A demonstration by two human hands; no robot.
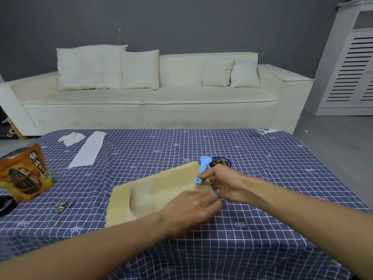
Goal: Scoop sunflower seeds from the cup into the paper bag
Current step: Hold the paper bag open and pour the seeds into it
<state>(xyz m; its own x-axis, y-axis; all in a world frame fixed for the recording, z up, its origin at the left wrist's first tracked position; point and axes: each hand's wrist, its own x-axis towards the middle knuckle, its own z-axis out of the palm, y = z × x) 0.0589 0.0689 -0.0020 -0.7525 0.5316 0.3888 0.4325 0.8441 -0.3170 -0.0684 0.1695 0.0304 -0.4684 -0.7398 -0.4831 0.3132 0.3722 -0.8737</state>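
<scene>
Here the right hand (220, 180) pinches the handle of a blue spoon (202, 168) between thumb and fingertips, near the handle's lower end. The spoon stands nearly upright out of that grip, its bowl pointing away from the person and sitting just beside the rim of the cup (220, 161). The cup lies just beyond the right hand's knuckles, partly hidden by them, and dark striped sunflower seeds (219, 163) fill it close to the rim. Whether the spoon's bowl carries any seeds cannot be told from this angle.

The paper bag (153, 195) lies flat on the surface (262, 229), stretching from the spoon grip toward the person's left. Its near right corner is under the left hand (191, 211), whose fingers curl closed on the bag's edge just below the right hand; the picture is blurred there, so the exact hold is probably a pinch of the paper. The two hands are almost touching.

Well to the left of both hands stands an orange seed packet (25, 173), with a few loose seeds (61, 207) scattered on the checked cloth between it and the bag. Farther away from the grip, toward the far left, lie a white paper strip (87, 149) and a crumpled tissue (71, 138).
</scene>
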